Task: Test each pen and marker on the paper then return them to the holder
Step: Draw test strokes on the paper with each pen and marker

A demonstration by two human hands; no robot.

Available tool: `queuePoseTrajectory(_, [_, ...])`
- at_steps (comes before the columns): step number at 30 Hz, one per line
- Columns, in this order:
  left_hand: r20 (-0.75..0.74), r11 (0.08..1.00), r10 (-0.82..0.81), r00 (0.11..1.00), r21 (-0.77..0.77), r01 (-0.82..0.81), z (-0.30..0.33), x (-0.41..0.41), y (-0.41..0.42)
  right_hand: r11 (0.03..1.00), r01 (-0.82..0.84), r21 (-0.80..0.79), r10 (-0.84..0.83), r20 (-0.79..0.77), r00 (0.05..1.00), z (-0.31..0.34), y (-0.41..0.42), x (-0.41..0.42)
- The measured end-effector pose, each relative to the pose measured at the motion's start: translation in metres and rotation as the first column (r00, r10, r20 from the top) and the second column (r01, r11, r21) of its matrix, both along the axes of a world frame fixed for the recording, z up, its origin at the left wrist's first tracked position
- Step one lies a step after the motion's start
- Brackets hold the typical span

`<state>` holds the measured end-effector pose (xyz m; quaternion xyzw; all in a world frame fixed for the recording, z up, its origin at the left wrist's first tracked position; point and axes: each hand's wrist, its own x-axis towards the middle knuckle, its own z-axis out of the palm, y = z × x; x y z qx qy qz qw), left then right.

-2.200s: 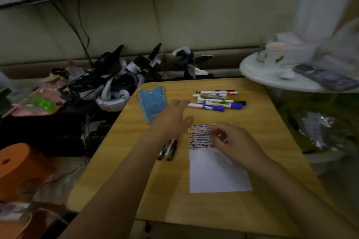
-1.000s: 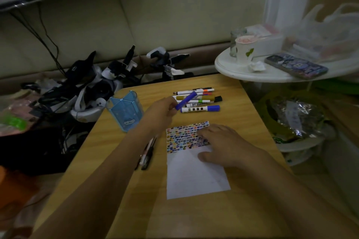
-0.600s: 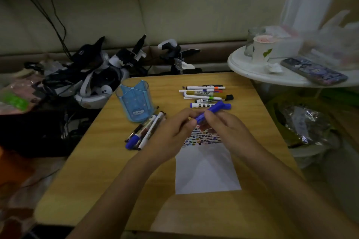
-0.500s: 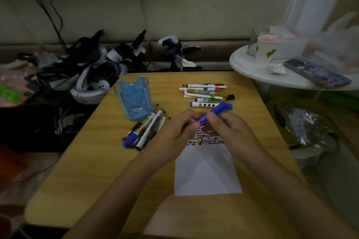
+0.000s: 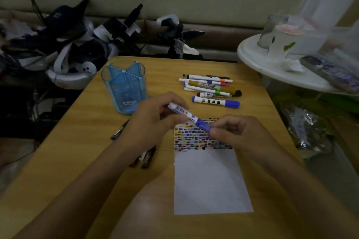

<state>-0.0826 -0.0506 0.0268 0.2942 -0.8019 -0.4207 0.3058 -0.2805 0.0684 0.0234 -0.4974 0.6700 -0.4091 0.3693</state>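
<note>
Currently both hands hold one blue-capped marker [image 5: 188, 116] above the top edge of the paper [image 5: 209, 180], near the middle of the wooden table [image 5: 81, 151]. The left hand [image 5: 153, 122] has fingers curled round the white barrel, thumb and forefinger pinching it; the barrel carries a barcode-like strip and small print, too blurred to read. The right hand [image 5: 237, 132] pinches the blue cap between thumb and fingertips [image 5: 213, 132], remaining fingers curled loosely. The cap sits on the marker; whether it is fully seated cannot be told. The paper's upper part is covered in rows of short coloured dashes; the lower part is blank. At 12 o'clock from the hands lies a cluster of markers [image 5: 209, 87]; one mustard-bodied marker [image 5: 211, 85] shows a label that appears to read "MARKER", upside down to the camera. Nearest the hands within that cluster is a white marker with blue ends [image 5: 215, 101] bearing black squares. At 10 o'clock stands the blue translucent holder [image 5: 125, 87], upright, with inner dividers and a small printed figure low on its wall. At 7 o'clock from the left hand several dark pens [image 5: 145, 158] lie on the table, partly hidden by the forearm.
</note>
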Motion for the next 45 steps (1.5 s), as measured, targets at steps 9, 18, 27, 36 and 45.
queuePoseTrajectory(9, [-0.162,0.985,-0.078,0.984,0.138,0.101,0.0,-0.009,0.003,0.984,-0.172,0.05,0.172,0.01,0.985,-0.003,-0.006,0.019])
queuePoseTrajectory(18, [0.284,0.95,-0.178,0.942,-0.2,0.24,-0.015,-0.017,0.02,0.998,0.054,0.026,-0.057,0.152,0.987,0.002,-0.008,0.026])
queuePoseTrajectory(27, [0.327,0.932,-0.175,0.929,-0.249,0.263,-0.013,-0.014,0.023,0.962,0.255,0.1,-0.27,0.184,0.945,0.011,-0.007,0.027])
queuePoseTrajectory(36, [0.411,0.906,-0.163,0.897,-0.298,0.301,-0.009,-0.014,0.016,0.989,0.14,0.055,-0.148,0.174,0.974,0.014,-0.008,0.031])
queuePoseTrajectory(45, [0.367,0.905,-0.232,0.901,-0.258,0.338,-0.003,-0.013,0.013,0.999,0.049,0.008,-0.05,0.121,0.991,0.019,-0.002,0.025])
